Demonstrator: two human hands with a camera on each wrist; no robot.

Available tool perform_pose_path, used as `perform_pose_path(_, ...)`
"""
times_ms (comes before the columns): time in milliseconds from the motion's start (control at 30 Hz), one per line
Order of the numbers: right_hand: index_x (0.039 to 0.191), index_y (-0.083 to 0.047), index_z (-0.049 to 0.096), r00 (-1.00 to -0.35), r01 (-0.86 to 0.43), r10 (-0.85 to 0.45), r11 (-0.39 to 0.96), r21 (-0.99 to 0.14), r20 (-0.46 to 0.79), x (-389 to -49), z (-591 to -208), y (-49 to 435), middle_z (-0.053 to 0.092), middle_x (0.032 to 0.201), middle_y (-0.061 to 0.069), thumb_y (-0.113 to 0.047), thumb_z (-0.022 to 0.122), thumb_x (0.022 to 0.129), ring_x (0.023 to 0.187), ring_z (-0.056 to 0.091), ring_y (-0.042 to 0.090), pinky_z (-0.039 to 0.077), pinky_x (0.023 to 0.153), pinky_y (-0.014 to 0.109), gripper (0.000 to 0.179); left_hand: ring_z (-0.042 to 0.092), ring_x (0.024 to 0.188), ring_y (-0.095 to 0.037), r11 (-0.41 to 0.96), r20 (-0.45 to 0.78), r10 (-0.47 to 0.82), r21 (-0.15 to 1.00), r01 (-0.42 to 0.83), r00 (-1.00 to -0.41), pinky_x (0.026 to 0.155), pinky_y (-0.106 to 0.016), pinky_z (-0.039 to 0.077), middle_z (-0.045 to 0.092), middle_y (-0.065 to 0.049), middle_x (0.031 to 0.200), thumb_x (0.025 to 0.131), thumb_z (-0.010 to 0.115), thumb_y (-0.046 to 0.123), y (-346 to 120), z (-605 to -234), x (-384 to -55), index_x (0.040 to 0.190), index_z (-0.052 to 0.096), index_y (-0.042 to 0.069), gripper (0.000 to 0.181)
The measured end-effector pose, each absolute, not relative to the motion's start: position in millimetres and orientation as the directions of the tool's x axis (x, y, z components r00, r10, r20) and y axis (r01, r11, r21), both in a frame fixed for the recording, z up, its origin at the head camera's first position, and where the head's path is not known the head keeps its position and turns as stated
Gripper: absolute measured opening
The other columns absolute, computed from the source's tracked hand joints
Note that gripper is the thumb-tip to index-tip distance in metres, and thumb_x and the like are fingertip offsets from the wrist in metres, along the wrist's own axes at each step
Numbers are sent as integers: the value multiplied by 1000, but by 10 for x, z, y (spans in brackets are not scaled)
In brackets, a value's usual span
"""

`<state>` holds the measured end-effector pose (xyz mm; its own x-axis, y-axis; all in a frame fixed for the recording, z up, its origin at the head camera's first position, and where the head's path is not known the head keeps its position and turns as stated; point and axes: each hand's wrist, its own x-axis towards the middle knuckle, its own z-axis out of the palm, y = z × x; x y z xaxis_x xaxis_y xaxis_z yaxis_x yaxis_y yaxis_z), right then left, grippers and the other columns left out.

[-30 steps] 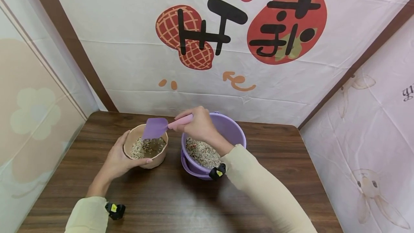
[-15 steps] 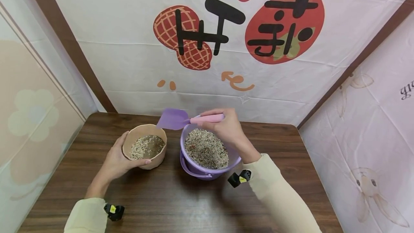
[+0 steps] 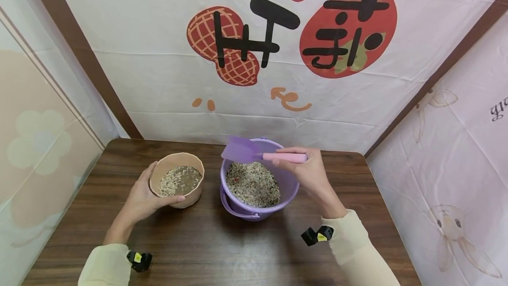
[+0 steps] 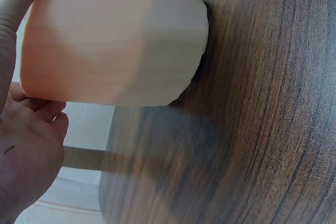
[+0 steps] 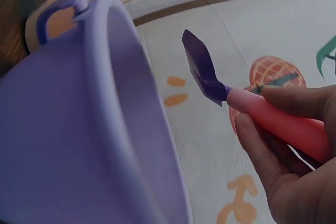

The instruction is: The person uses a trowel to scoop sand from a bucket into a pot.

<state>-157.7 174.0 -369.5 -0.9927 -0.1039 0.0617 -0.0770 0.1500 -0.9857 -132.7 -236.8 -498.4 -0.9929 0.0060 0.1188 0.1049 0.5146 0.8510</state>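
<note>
My right hand [image 3: 307, 171] grips the pink handle of a small shovel [image 3: 241, 149] with a purple blade. The shovel is held level above a purple bucket [image 3: 291, 189], and no load shows on its blade. Inside the bucket lies a speckled, gravel-like grain mix [image 3: 254, 185]. To the left stands a beige faceted pot [image 3: 190, 198], partly filled with pale grains over a brown layer. My left hand [image 3: 144, 195] holds this pot around its side, thumb along the near rim. In the left wrist view the pot's wall [image 4: 105, 40] hides some of the fingers.
Both containers stand on a dark wood-grain table [image 3: 206, 246]. Behind it hangs a printed white cloth [image 3: 158, 78], with more printed cloth on both sides. The bucket's handle [image 3: 234, 211] hangs down at its near left side.
My right hand has moved right with the shovel, from above the pot to above the bucket. My left hand keeps its hold on the pot, which stays in place.
</note>
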Motion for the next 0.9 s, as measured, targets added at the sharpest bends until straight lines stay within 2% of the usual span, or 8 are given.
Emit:
perform_pose_path(300, 107, -2, 79, -998, -53, -41, 188, -981, 46, -1453, -3867, 2068, 77, 99, 10, -16, 91, 76, 92, 74, 23, 61, 79, 34, 36, 37, 134, -48, 510, 115, 3, 854, 101, -993, 104, -66, 33, 32, -32, 153, 62, 100, 27, -2366, -4992, -1326, 160, 18, -2, 131)
perform_pose_path(633, 108, 1, 79, -996, -67, -65, 205, -976, 55, -1354, -4035, 2283, 77, 102, 10, -17, 89, 79, 95, 74, 23, 60, 81, 32, 35, 41, 131, -47, 529, 116, 3, 843, 100, -993, 102, -65, 35, 37, -31, 149, 61, 100, 29, -2366, -4970, -1332, 159, 22, -2, 129)
perform_pose_path(900, 110, 5, 76, -993, -84, -93, 172, -981, 69, -1323, -4137, 2340, 76, 103, 15, -10, 86, 83, 97, 74, 24, 60, 82, 32, 33, 40, 131, -49, 556, 129, 7, 824, 111, -992, 102, -66, 36, 37, -33, 149, 60, 101, 31, -2366, -4952, -1338, 157, 23, -5, 129)
